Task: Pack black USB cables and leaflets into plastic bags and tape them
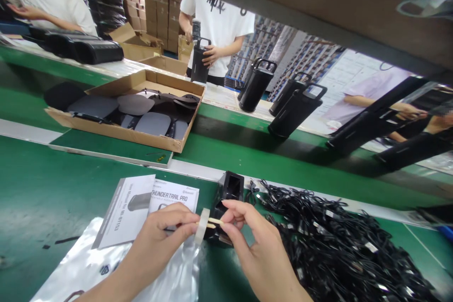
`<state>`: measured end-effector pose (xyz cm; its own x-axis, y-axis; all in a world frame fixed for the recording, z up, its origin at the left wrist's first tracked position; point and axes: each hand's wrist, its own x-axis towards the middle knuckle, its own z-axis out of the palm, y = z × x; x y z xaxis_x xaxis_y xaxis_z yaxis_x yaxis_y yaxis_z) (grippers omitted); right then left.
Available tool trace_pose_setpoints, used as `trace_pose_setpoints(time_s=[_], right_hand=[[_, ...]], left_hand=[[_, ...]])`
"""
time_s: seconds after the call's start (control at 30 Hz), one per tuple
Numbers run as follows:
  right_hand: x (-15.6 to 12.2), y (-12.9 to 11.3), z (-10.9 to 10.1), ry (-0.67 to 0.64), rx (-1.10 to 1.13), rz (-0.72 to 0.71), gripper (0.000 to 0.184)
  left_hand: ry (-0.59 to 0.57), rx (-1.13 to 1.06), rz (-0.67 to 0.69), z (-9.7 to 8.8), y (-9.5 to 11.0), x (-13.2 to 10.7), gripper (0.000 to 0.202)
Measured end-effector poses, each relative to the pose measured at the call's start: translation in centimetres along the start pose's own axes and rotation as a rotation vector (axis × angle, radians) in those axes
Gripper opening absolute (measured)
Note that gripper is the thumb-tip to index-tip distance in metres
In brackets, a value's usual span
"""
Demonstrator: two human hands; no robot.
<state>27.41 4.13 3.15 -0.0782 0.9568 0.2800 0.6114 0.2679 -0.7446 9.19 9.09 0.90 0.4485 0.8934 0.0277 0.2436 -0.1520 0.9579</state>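
Between my two hands is a narrow whitish roll of tape [202,227], standing on edge, with pale yellowish sticks [214,221] poking out of its right side. My left hand [164,226] is closed, thumb and forefinger pinching at the roll's left side. My right hand [249,236] pinches the tip of the upper stick between thumb and fingertips. Just behind the fingers stands a black tape dispenser [231,186], its lower part covered by my right hand. A user manual [129,207] and a Thunder Trail Pro leaflet [173,193] lie beyond my left hand.
Black cables [339,240] are heaped at right. A plastic bag [88,273] lies under the papers. Across the green belt are a cardboard tray [180,145] of grey and black parts and black speakers with handles [256,85]. A co-worker [222,33] holds one; other people sit nearby. A shelf [300,14] hangs overhead.
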Motion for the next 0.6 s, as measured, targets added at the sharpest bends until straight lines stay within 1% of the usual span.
trace_pose_setpoints(time_s=[0.1,0.23,0.37,0.47,0.53,0.6], right_hand=[[-0.1,0.0,-0.2,0.010,-0.024,0.017,0.023],[-0.1,0.1,-1.4,0.048,-0.112,0.058,0.014],[-0.1,0.3,-2.3,0.001,-0.127,0.077,0.022],[0.0,0.4,-2.6,0.044,-0.150,0.075,0.025],[-0.1,0.7,-2.7,0.077,-0.157,0.083,0.024],[-0.2,1.4,-2.7,0.074,-0.153,0.110,0.023]], left_hand=[[0.000,-0.010,0.003,0.0,0.1,0.0,0.019],[-0.003,-0.008,-0.024,0.1,-0.1,0.0,0.020],[-0.038,-0.021,-0.071,0.3,-0.4,0.0,0.024],[-0.033,-0.066,-0.085,0.7,0.0,0.6,0.024],[-0.022,-0.102,-0.069,1.1,0.7,1.2,0.023],[-0.008,-0.133,-0.057,1.5,1.4,1.7,0.025]])
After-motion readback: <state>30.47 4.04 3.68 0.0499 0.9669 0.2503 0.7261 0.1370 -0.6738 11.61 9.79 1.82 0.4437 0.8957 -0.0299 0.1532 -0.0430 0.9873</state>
